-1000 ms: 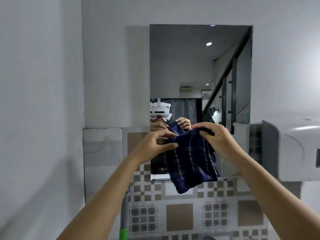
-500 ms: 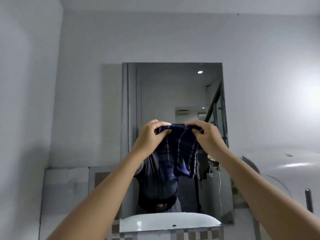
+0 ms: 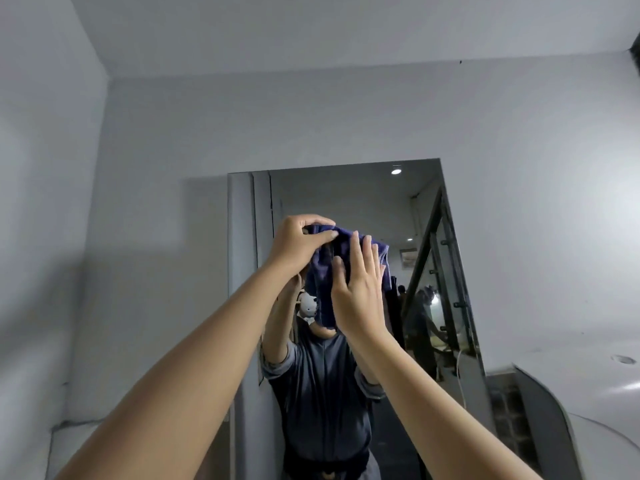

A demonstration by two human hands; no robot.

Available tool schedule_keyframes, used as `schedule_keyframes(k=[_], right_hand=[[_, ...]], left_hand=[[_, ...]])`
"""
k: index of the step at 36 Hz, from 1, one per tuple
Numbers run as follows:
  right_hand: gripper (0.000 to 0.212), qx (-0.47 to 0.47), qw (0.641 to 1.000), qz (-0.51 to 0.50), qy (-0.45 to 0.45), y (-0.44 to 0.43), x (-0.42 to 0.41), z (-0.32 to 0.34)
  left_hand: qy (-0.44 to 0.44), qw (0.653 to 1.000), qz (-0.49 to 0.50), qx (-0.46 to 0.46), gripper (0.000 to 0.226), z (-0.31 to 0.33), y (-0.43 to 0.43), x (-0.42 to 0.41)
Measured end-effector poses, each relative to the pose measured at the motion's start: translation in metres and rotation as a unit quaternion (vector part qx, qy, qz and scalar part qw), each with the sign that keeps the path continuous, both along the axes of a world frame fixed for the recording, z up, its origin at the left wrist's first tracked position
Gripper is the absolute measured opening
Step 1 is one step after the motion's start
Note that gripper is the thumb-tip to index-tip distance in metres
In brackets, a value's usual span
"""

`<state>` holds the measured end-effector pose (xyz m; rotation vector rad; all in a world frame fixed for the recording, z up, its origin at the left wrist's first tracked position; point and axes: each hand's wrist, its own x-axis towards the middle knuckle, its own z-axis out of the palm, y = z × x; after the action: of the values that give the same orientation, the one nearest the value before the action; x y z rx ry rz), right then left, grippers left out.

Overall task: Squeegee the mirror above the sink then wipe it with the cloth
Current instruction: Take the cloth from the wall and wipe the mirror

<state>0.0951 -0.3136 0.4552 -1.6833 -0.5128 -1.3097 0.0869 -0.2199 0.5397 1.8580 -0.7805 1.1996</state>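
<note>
The tall mirror (image 3: 346,199) hangs on the white wall straight ahead and reflects a person with both arms raised. A dark blue checked cloth (image 3: 323,271) hangs in front of the mirror's middle. My left hand (image 3: 298,242) pinches the cloth's top edge. My right hand (image 3: 358,289) lies flat with fingers spread against the cloth's front, pressing it toward the glass. The cloth's lower right part is hidden behind my right hand. No squeegee is in view.
A white rounded dispenser (image 3: 588,393) juts from the wall at the lower right, close to the mirror's edge. White walls close in on the left (image 3: 45,237) and above the mirror. A stair railing shows only as a reflection.
My view has tilted upward, so the sink and tiles have dropped out of sight. Both hands have lifted the cloth higher up the mirror. My right hand has released its pinch and flattened onto the cloth.
</note>
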Motion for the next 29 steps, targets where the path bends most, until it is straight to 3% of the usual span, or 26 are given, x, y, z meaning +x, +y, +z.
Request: schedule_keyframes(k=[5,13,23,26,29], right_hand=[[0.059,-0.008,0.996,0.017,0.089,0.011,0.024,0.002],[0.071,-0.049,0.988,-0.141,0.044,0.03,0.045,-0.008],[0.09,-0.048,0.981,-0.186,0.036,0.038,0.052,-0.005],[0.096,-0.05,0.976,-0.21,0.032,0.04,0.055,-0.006],[0.096,-0.058,0.969,-0.238,0.026,0.04,0.058,-0.002]], left_hand=[[0.065,0.997,-0.025,-0.022,0.018,-0.011,0.027,0.017],[0.04,0.999,-0.021,-0.029,0.018,-0.01,0.036,0.033],[0.006,1.0,-0.015,0.024,0.02,-0.013,0.049,0.037],[0.008,0.999,-0.046,-0.008,0.027,-0.023,0.061,0.036],[-0.056,0.998,0.03,-0.011,0.033,-0.042,0.077,0.04]])
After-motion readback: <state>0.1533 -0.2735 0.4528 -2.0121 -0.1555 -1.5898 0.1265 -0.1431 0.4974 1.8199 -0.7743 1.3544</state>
